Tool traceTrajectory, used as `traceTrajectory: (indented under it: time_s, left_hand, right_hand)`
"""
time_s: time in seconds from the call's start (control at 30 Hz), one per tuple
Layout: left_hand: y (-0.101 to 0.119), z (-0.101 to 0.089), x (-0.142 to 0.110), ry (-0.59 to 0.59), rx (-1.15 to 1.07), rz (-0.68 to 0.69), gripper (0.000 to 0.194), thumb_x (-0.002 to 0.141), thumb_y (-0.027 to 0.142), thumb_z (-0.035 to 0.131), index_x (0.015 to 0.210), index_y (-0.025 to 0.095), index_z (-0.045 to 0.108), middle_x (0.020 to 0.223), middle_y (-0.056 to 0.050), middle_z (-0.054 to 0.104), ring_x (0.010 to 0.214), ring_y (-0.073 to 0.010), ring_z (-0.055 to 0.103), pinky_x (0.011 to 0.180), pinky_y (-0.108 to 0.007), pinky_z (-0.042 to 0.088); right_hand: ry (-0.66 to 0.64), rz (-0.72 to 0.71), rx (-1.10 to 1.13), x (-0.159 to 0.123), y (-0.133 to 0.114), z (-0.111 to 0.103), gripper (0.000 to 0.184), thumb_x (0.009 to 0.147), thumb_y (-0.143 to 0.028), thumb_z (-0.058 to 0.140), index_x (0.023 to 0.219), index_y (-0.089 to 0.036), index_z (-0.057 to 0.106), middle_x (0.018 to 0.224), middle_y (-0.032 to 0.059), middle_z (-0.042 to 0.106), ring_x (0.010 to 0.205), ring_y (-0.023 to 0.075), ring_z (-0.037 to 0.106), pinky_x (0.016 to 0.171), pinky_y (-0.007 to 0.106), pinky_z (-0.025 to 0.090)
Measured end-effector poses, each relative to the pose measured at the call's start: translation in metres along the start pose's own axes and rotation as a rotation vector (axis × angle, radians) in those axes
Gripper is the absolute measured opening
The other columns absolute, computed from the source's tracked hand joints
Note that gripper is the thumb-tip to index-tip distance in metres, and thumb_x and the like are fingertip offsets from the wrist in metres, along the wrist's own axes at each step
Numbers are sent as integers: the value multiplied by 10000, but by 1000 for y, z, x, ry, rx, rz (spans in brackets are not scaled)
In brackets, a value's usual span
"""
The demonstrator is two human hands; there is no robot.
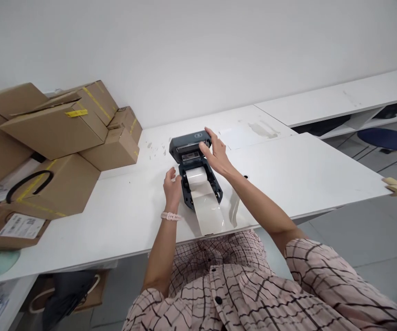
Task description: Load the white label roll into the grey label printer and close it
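A dark grey label printer stands on the white table with its lid tipped open toward the wall. Inside lies a white label roll, and a strip of label paper runs out toward the table's near edge. My right hand rests on the right side of the open lid, fingers spread over it. My left hand, with a pink watch on the wrist, presses against the printer's left side, fingers lightly curled.
Several cardboard boxes are stacked at the left end of the table. White shelving runs along the wall at the right, with a blue chair below it. A beige object sits at the table's right corner.
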State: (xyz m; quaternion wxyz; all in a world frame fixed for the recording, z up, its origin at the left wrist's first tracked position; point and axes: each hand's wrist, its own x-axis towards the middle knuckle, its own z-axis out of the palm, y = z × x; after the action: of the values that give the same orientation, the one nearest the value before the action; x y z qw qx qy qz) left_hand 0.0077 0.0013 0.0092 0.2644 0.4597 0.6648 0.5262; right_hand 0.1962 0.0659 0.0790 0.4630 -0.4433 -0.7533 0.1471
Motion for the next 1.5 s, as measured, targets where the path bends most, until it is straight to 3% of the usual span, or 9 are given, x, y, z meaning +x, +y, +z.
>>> traceTrajectory:
  time_s: [0.17,0.33,0.47,0.67,0.87,1.03,1.17,1.37,1.5]
  left_hand:
    - [-21,7,8,-171,270,-124,618,819,281,584,1427,186,520,1367,-135,632,1138,-263,652,932,-358,507]
    - [-11,0,7,-243,521,-148,547,826,317,561,1360,200,577,1118,-111,733,1094,-297,665,882,-372,489]
    - [-1,1,12,-317,661,-142,432,826,296,539,1243,221,626,1133,-122,732,1097,-338,668,831,-389,487]
    - [-2,7,13,-329,788,-98,350,851,245,481,1169,201,619,1137,-165,725,1099,-370,667,836,-426,488]
    - [-5,7,9,-308,720,-119,397,869,261,482,1247,225,594,1192,-133,720,1138,-342,656,870,-411,487]
    - [-8,6,7,-299,678,-110,443,871,270,472,1298,213,578,1228,-135,708,1159,-351,640,881,-420,478]
    - [-8,6,6,-293,654,-116,435,881,265,450,1292,216,584,1196,-121,718,1124,-334,652,868,-402,481]
    - [-10,6,6,-269,631,-119,431,864,263,465,1272,221,598,1168,-111,723,1081,-322,662,853,-392,483]
    - [-13,7,6,-265,600,-104,412,862,257,465,1242,221,618,1125,-101,732,1020,-293,677,827,-370,489]
  right_hand:
    - [-17,-25,-122,64,13,13,693,1028,-617,219,1610,-265,86,1606,123,378,1459,331,376,1162,584,299]
    - [-15,-289,-297,57,2,18,599,1021,-431,377,1568,-212,268,1593,150,388,1464,378,336,1143,603,286]
    - [-474,-362,-346,28,10,31,427,912,-261,535,1333,-215,581,1243,120,700,1139,313,646,947,459,492]
    - [-978,-116,-296,24,37,59,1028,636,-336,813,1555,-237,362,1283,126,703,979,293,729,789,394,574]
    - [-960,-145,-128,29,33,47,1156,506,-313,901,1543,-269,392,1280,94,701,996,271,713,842,386,570]
    - [-817,-301,170,26,42,-33,1021,724,-437,797,1588,-290,272,1367,76,618,1112,242,662,932,378,554]
    - [-645,-107,212,24,72,-80,1040,733,-423,789,1601,-266,238,1357,116,595,1132,280,648,954,428,553]
    - [-431,203,191,17,139,-53,952,698,-286,733,1553,-222,319,1585,205,361,1457,380,377,899,433,568]
    - [-401,237,160,6,163,-29,981,650,-287,761,1532,-181,344,1548,215,418,1415,373,439,1007,491,512]
